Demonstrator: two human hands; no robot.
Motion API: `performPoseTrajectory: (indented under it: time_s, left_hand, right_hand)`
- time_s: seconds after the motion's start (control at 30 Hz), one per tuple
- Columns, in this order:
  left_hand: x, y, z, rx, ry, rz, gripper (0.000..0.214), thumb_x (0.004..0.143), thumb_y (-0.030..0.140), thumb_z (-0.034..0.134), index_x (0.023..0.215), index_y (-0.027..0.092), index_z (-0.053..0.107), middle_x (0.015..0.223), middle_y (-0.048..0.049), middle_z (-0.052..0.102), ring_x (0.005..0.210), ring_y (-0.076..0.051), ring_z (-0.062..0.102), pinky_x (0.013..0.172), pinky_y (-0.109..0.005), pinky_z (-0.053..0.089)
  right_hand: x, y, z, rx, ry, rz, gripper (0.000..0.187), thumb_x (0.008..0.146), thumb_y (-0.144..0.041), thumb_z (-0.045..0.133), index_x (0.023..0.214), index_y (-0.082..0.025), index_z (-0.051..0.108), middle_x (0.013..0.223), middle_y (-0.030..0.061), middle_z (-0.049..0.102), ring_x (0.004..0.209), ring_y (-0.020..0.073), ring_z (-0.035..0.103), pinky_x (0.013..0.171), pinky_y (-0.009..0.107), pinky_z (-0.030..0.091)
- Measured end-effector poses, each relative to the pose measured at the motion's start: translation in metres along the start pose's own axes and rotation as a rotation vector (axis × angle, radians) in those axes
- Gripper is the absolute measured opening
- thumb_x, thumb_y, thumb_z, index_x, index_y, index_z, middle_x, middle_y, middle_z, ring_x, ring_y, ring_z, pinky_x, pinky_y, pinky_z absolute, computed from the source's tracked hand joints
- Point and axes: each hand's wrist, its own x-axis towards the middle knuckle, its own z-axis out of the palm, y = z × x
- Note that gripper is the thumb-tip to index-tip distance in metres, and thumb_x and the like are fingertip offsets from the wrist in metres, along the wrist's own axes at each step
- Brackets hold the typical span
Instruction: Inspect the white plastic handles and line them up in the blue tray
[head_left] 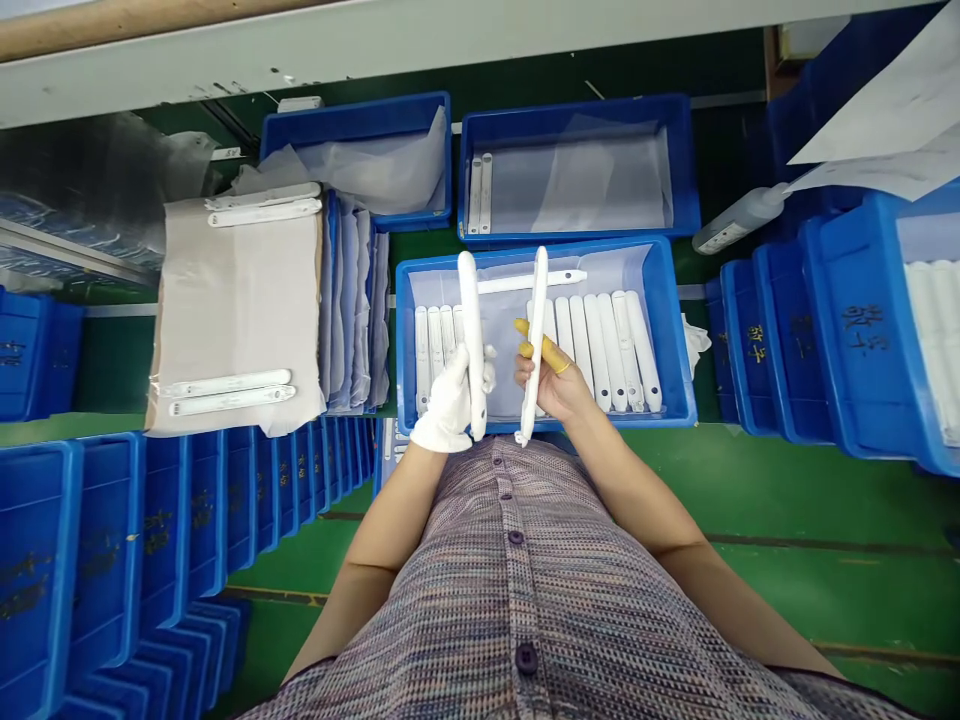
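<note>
My left hand, in a white glove, is closed round a long white handle-like piece with rounded ends and a small hole near its lower end. Bare apart from yellow finger covers, my right hand grips a second long white piece, turned edge-on. Both pieces stand nearly upright in view, side by side and apart. Beneath them is a blue bin lined with translucent sheet. Rows of similar white pieces lie in it at left and right, and one piece lies crosswise at the back.
Behind are two more lined blue bins. At left, a cardboard-coloured sheet bears several white pieces. Stacked blue bins stand lower left, others at right, near a plastic bottle. A shelf edge crosses the top.
</note>
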Motion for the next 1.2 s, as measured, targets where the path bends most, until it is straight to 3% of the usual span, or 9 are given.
performPoseTrajectory:
  time_s: [0.17,0.37,0.57,0.83,1.03,1.2]
  left_hand:
    - [-0.036,0.017,0.023,0.032,-0.029,-0.042,0.048,0.09,0.028,0.069,0.137,0.027,0.06,0.089,-0.0011,0.062,0.071,-0.011,0.062,0.068,-0.025,0.055]
    - [-0.05,0.02,0.019,-0.025,-0.028,-0.022,0.045,0.089,0.029,0.07,0.134,0.027,0.063,0.098,-0.0027,0.065,0.074,-0.011,0.062,0.07,-0.025,0.055]
    - [-0.05,0.026,0.015,-0.018,0.012,0.0,0.032,0.094,0.027,0.064,0.126,0.022,0.067,0.097,-0.0042,0.065,0.076,-0.011,0.062,0.079,-0.026,0.057]
    - [-0.045,0.029,0.008,-0.045,0.022,-0.11,0.037,0.104,0.032,0.043,0.13,0.018,0.066,0.104,-0.0087,0.066,0.091,-0.014,0.067,0.101,-0.031,0.055]
    - [-0.044,0.031,0.011,-0.086,0.069,-0.134,0.044,0.109,0.033,0.032,0.127,0.018,0.068,0.1,-0.0079,0.065,0.086,-0.012,0.065,0.097,-0.027,0.056]
    - [-0.042,0.027,0.006,-0.067,0.116,-0.079,0.026,0.105,0.027,0.044,0.115,0.02,0.067,0.096,-0.005,0.064,0.078,-0.01,0.063,0.087,-0.025,0.058]
  right_hand:
    - [-0.018,-0.008,0.034,0.137,-0.11,0.106,0.036,0.085,-0.046,0.073,0.116,-0.027,0.073,0.077,-0.0028,0.056,0.06,0.0101,0.046,0.053,0.022,0.05]
    - [-0.026,-0.004,0.048,0.154,-0.125,0.14,0.041,0.081,-0.046,0.078,0.116,-0.026,0.071,0.075,-0.0037,0.055,0.059,0.0086,0.046,0.05,0.02,0.05]
    - [-0.028,0.001,0.056,0.121,0.041,0.061,0.042,0.073,-0.046,0.085,0.104,-0.033,0.061,0.104,-0.0003,0.069,0.065,0.0099,0.05,0.046,0.021,0.045]
    - [-0.022,0.011,0.055,0.129,0.041,0.07,0.036,0.083,-0.056,0.075,0.105,-0.03,0.061,0.108,0.0021,0.068,0.076,0.0112,0.056,0.055,0.023,0.052]
    - [-0.027,0.012,0.055,0.041,0.065,0.041,0.028,0.092,-0.05,0.059,0.111,-0.03,0.062,0.122,0.0034,0.069,0.093,0.0156,0.063,0.072,0.031,0.06]
    - [-0.032,0.014,0.056,0.026,0.009,-0.009,0.033,0.087,-0.036,0.065,0.12,-0.034,0.061,0.128,0.0013,0.067,0.107,0.0182,0.064,0.084,0.037,0.061]
